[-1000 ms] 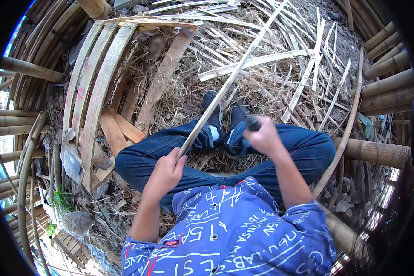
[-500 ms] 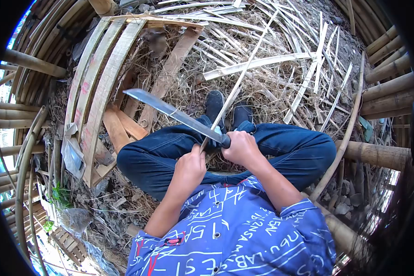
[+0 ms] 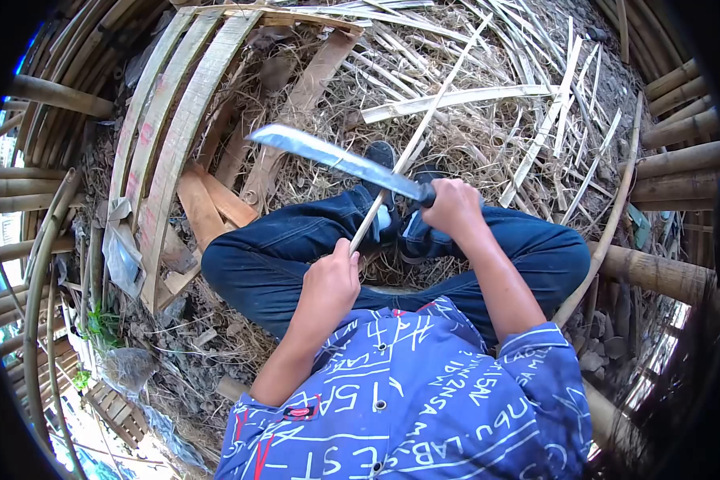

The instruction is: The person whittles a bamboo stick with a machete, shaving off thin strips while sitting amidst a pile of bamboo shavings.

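The knife blade (image 3: pixel 336 158) extends from the right hand (image 3: pixel 452 210) toward the person's left, its tip ending above the littered ground, beside the slatted wooden frame (image 3: pixel 186 132) and apart from it in the view. Working room is bounded on the near side by the bent, jeans-clad legs (image 3: pixel 268 248), knees spread wide, and at the feet by dark shoes (image 3: pixel 380 154), both partly hidden; the blade passes over the area of the feet. Which edge of the blade is the sharp one cannot be determined. The right hand is closed around the dark handle. The left hand (image 3: pixel 330 280) is closed on the near end of a long, pale strip (image 3: pixel 422 134), which slants away from the body, up and to the right. The blade crosses this strip close to the handle, forward of the left fist; contact between them cannot be confirmed. The ground is covered with dry fibres and shavings (image 3: pixel 328 104). Loose pale strips (image 3: pixel 540 148) lie scattered at front right, one broad piece (image 3: pixel 456 102) lying behind the held strip. Bamboo poles (image 3: pixel 680 168) line both sides of the space. Crumpled plastic (image 3: pixel 122 260) hangs at the frame's lower left.
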The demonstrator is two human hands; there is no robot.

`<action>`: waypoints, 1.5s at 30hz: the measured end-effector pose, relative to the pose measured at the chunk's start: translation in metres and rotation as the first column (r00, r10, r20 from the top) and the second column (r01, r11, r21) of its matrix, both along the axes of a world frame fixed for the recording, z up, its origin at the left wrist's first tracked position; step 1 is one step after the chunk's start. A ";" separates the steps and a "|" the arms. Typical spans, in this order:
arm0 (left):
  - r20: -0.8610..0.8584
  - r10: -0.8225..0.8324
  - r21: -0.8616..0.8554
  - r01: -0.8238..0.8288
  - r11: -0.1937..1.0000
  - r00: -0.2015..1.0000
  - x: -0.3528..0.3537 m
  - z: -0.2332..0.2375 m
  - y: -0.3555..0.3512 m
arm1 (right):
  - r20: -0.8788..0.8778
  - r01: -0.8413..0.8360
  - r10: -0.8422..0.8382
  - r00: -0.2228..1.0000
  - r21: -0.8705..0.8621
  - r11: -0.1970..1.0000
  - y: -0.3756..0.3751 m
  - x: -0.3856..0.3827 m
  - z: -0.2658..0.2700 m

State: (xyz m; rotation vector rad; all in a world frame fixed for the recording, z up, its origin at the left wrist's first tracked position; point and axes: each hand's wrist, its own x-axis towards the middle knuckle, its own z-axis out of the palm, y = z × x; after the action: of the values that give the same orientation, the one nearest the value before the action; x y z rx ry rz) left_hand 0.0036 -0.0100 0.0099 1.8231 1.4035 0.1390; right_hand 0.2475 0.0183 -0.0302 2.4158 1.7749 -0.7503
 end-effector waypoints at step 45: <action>0.352 0.340 -0.756 0.050 0.652 0.872 -0.030 -0.008 0.008 | -0.516 0.419 -0.284 0.808 0.165 0.893 -0.037 0.027 0.003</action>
State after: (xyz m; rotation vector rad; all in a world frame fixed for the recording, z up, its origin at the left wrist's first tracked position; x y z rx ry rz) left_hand -0.0268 -0.0018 0.0016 0.8829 1.0224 0.0586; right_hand 0.2747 -0.0192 -0.0269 3.0112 1.6620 -1.3309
